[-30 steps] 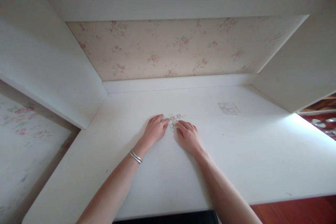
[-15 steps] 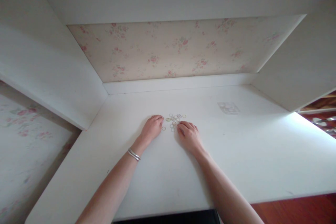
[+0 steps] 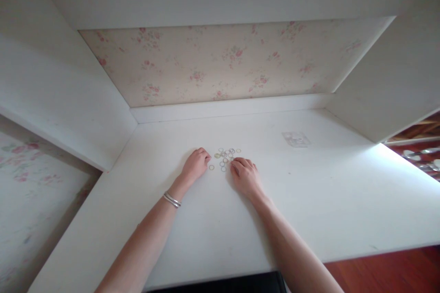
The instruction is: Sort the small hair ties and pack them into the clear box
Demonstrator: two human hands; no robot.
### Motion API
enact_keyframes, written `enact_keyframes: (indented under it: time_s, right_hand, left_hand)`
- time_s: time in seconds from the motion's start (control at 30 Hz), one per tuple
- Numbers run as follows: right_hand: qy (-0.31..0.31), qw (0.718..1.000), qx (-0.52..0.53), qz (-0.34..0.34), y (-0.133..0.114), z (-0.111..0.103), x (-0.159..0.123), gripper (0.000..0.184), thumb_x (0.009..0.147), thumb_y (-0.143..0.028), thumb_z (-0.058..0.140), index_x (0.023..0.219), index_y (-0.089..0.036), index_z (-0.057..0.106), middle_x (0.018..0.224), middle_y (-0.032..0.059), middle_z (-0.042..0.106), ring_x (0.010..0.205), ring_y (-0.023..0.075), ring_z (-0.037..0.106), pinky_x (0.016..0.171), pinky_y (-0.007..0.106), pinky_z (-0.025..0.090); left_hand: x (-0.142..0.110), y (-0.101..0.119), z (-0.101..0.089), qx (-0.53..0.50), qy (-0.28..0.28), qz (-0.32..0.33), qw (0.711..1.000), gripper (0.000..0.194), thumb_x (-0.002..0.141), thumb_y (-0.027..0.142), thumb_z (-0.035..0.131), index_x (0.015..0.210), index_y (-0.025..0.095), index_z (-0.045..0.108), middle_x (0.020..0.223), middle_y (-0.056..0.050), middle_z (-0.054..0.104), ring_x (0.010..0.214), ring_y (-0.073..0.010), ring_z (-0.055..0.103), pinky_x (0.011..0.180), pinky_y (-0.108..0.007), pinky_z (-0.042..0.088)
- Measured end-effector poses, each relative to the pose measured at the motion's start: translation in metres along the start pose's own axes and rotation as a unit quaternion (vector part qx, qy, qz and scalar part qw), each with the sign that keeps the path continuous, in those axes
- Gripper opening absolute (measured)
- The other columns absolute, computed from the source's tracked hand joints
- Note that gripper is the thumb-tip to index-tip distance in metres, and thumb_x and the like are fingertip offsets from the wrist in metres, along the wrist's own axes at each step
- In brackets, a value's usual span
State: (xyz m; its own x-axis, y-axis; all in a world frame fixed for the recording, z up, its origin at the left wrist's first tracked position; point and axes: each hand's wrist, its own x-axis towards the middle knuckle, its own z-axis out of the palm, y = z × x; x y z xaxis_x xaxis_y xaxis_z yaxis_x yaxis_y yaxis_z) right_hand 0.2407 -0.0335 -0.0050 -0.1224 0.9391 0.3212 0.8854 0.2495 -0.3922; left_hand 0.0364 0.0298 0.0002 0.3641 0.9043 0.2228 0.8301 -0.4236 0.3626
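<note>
Several small thin rings point(image 3: 225, 155), pale and yellowish, lie in a loose cluster on the white desk. One ring point(image 3: 211, 167) sits apart at the near left of the cluster. On the left side, my left hand point(image 3: 196, 165) rests with fingers curled and closed, a small gap between it and the cluster. Against the right edge of the rings lies my right hand point(image 3: 246, 175), its fingers bent down and drawn together. Whatever either hand's fingertips hold, if anything, is hidden or too small to make out.
A clear plastic bag point(image 3: 296, 139) lies flat at the back right of the desk point(image 3: 206, 247). White side panels point(image 3: 68, 68) stand left and right, with floral wallpaper point(image 3: 206, 66) behind. A black object point(image 3: 227, 283) shows at the desk's front edge.
The whole view has shifted slightly. My left hand has drawn back a little to the left from the rings. My right hand stays at the cluster's right edge.
</note>
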Motion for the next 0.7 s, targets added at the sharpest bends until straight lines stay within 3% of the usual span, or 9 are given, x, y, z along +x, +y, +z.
enact_keyframes:
  time_s: [0.27,0.47,0.57,0.7]
  right_hand:
    - [-0.006,1.0,-0.001,-0.002,-0.0011,-0.004,-0.0003,0.026,0.092,-0.03,0.042,0.102,-0.026,0.066,0.11,0.0042,0.062,0.101,0.0186,0.052,0.088,0.032,0.037]
    - [-0.004,1.0,0.003,-0.003,-0.0008,-0.0027,0.0,0.025,0.092,-0.03,0.042,0.1,-0.025,0.066,0.109,0.0046,0.063,0.101,0.0189,0.053,0.089,0.033,0.038]
    - [0.001,0.999,0.032,-0.006,-0.0001,0.0006,0.0005,0.025,0.091,-0.026,0.042,0.101,-0.024,0.065,0.108,0.0048,0.063,0.1,0.0175,0.055,0.088,0.03,0.04]
    - [0.017,0.996,0.087,0.007,0.0042,0.0021,0.0023,0.029,0.09,-0.02,0.039,0.104,-0.023,0.064,0.109,0.0043,0.063,0.097,0.0148,0.057,0.085,0.026,0.042]
  left_hand:
    - [-0.0039,0.0002,-0.0006,0.038,-0.011,0.016,0.999,0.018,0.088,0.016,0.045,0.085,0.015,0.062,0.092,-0.008,0.06,0.091,-0.0189,0.055,0.085,-0.032,0.044]
    - [-0.0053,-0.0032,-0.0006,-0.017,0.014,-0.013,1.0,0.012,0.087,0.02,0.05,0.092,0.018,0.06,0.091,-0.004,0.063,0.089,-0.0174,0.058,0.085,-0.03,0.044]
    - [-0.0052,-0.0029,-0.0016,-0.029,0.011,-0.011,0.999,0.017,0.085,0.022,0.053,0.1,0.02,0.061,0.097,-0.004,0.063,0.091,-0.0168,0.058,0.086,-0.029,0.045]
    - [-0.0044,-0.0012,-0.0018,-0.021,0.005,-0.01,1.0,0.017,0.085,0.024,0.052,0.093,0.021,0.067,0.095,-0.004,0.063,0.092,-0.0166,0.058,0.086,-0.028,0.045]
